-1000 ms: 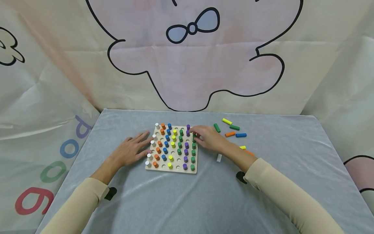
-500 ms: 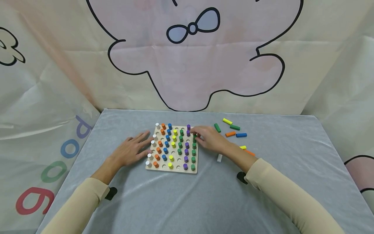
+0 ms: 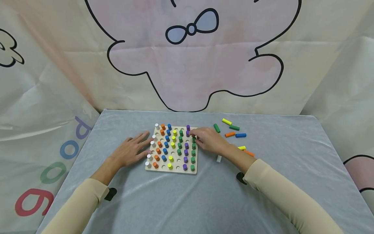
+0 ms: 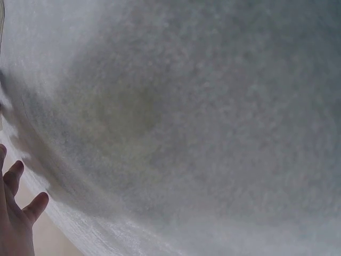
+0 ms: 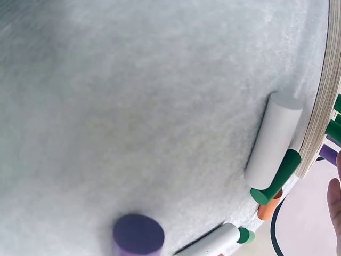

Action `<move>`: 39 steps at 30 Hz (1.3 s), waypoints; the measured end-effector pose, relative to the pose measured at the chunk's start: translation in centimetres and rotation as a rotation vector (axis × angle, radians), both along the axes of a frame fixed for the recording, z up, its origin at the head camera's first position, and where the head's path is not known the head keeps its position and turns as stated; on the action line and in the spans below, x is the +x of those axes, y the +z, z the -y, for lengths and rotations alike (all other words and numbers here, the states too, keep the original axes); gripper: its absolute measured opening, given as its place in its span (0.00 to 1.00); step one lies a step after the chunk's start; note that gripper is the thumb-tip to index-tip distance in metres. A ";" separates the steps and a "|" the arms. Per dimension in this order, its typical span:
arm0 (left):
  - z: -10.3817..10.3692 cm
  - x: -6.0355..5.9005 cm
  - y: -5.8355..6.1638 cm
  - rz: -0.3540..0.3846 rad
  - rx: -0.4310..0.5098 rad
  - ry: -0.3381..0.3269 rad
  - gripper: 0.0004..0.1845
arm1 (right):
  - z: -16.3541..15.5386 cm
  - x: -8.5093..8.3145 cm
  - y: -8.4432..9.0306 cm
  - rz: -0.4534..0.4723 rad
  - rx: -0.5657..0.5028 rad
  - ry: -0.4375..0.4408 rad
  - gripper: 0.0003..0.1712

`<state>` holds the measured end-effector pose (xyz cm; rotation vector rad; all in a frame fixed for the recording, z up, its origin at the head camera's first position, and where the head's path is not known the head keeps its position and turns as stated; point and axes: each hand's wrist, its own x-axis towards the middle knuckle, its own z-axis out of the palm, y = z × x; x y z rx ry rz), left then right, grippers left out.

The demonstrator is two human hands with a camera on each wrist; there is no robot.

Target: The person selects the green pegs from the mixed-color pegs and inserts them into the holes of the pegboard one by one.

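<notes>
Two hands at the wooden pegboard [image 3: 171, 170].
Right hand [image 3: 208, 140] fingers pinch a green peg [image 3: 194, 139]; left hand [image 3: 130, 151] rests spread flat.

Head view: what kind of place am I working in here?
Probably a staged tabletop recording booth: a grey cloth-covered table, cartoon-printed fabric backdrop on all sides, and a wooden pegboard with coloured pegs.

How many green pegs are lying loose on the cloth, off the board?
2: one green peg just beyond the right hand, a second green peg right of it, under the yellow peg. The arm may hide more.
</notes>
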<state>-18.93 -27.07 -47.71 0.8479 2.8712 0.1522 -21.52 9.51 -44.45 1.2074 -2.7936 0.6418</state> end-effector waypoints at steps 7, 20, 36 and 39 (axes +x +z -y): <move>-0.1 0.0 -0.2 -0.008 0.004 -0.005 0.36 | -0.8 0.0 0.0 0.022 -0.034 -0.039 0.21; 0.0 0.1 0.0 -0.012 0.005 0.001 0.36 | -4.3 0.2 -0.1 0.135 -0.066 -0.086 0.19; 0.0 0.0 -0.1 0.004 0.004 0.007 0.37 | -7.2 0.6 -1.3 0.161 -0.056 -0.069 0.20; 0.0 0.0 -0.1 0.009 0.007 0.007 0.37 | -7.7 0.7 -1.5 0.190 -0.055 -0.083 0.21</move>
